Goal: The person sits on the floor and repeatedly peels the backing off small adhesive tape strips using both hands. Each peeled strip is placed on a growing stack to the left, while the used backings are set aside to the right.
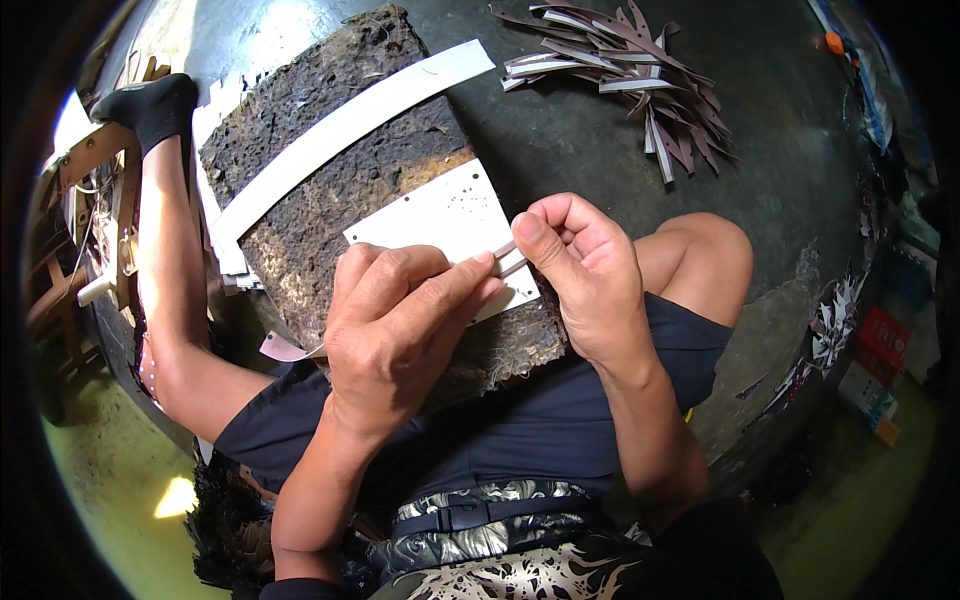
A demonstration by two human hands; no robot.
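Observation:
A thin strip (511, 262), brownish-pink and white, runs between my two hands above a white plate. My left hand (385, 320) is closed, its index fingertip and thumb on the strip. The right hand (592, 275) pinches it farther right between thumb and curled fingers. Past my left wrist, a pinkish curled strip end (287, 348) sticks out; whether it is the same piece is hidden. The white plate (420, 215) has small holes and lies on a rough, dark block (310, 95) between my legs. Across that block's far part rests a long, curved white strip (350, 125).
Several cut brown and white strips (640, 70) lie heaped on the dark floor (570, 140) at the far right. Scraps (835, 325) and a red package (882, 340) are at the right edge. A wooden frame (95, 155) stands at left, beside my outstretched leg (170, 230).

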